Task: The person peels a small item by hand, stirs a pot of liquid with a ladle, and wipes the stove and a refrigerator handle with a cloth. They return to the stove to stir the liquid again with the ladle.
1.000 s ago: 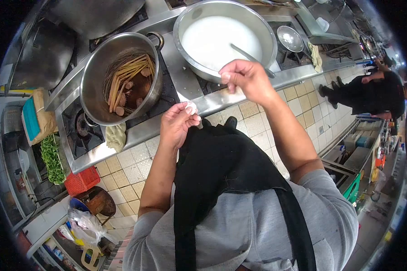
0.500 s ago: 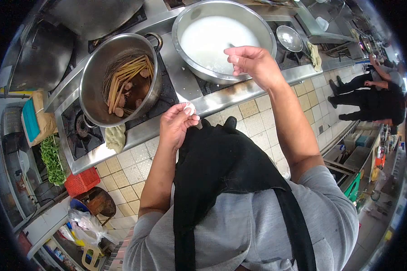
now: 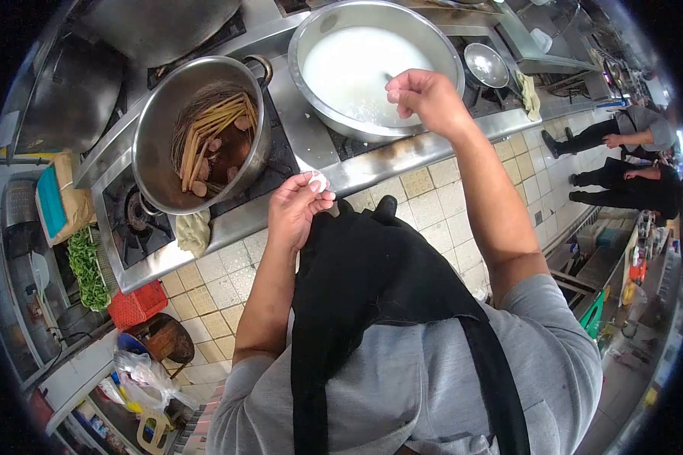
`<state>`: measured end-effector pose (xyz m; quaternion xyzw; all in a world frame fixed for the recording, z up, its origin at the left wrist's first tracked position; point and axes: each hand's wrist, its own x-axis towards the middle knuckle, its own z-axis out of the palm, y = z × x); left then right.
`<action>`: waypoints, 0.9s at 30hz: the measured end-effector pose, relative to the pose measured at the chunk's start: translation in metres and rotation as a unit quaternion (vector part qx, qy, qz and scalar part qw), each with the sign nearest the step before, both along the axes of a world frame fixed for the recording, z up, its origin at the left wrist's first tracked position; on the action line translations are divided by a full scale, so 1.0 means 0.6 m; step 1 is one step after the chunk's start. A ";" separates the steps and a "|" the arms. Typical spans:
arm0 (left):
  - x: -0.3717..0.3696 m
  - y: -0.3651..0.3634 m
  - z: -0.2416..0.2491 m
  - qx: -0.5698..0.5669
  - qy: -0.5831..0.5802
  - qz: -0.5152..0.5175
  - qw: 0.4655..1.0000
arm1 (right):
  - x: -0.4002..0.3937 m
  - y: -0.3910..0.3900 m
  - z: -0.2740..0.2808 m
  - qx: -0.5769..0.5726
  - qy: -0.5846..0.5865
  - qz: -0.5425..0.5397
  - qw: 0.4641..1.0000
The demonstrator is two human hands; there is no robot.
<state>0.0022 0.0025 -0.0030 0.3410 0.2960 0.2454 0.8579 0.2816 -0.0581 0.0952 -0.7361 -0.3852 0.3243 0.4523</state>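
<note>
A small white piece [image 3: 319, 180] is pinched in the fingers of my left hand [image 3: 300, 205], close to the steel counter edge beside the tall pot [image 3: 148, 144]. Yellowish stalks [image 3: 218, 125] and brown round pieces lie in dark liquid inside that pot. Above the wide steel bowl [image 3: 322, 106], which holds white liquid [image 3: 364, 64], hangs my right hand [image 3: 425, 98]. Its thumb and fingers are drawn together, and what they hold, if anything, is too small to make out. White bits show near the bowl's lower side.
A strainer [image 3: 486, 65] sits right of the bowl, near a cloth [image 3: 528, 96]. Another cloth [image 3: 193, 233] lies below the pot. Green leaves [image 3: 89, 269] and a red basket [image 3: 138, 305] are at left. Two people [image 3: 630, 178] stand at the far right.
My right hand has moved slightly right and up, its fingers drawn closer together. My left hand has hardly moved. The people at the far right have shifted apart.
</note>
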 end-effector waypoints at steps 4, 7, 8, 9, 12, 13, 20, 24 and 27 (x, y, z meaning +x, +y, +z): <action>0.001 -0.003 0.011 -0.006 0.002 0.005 1.000 | -0.001 0.013 0.013 -0.085 -0.027 -0.042 0.995; -0.002 -0.003 0.003 -0.015 -0.007 -0.001 1.000 | 0.001 0.018 0.007 -0.097 -0.056 -0.025 0.993; -0.002 -0.003 0.002 -0.011 -0.008 -0.002 1.000 | 0.004 0.020 -0.001 -0.097 -0.056 -0.024 0.993; -0.003 -0.003 0.002 -0.007 -0.009 -0.003 1.000 | 0.007 0.023 -0.011 -0.078 -0.044 -0.011 0.996; -0.005 -0.003 -0.001 -0.001 -0.002 0.001 1.000 | 0.009 0.027 -0.024 -0.059 -0.033 0.002 0.998; -0.005 -0.004 0.001 -0.001 -0.002 0.001 1.000 | 0.008 0.028 -0.027 -0.059 -0.035 0.002 0.998; -0.005 -0.004 0.005 0.001 0.000 -0.001 1.000 | 0.015 0.034 -0.034 -0.074 -0.036 0.026 0.996; -0.003 -0.004 -0.003 0.017 0.015 -0.008 1.000 | 0.014 0.039 -0.023 -0.137 -0.144 0.023 0.980; -0.002 -0.005 -0.006 0.025 0.025 -0.014 0.999 | 0.020 0.039 -0.046 -0.093 -0.172 0.013 0.981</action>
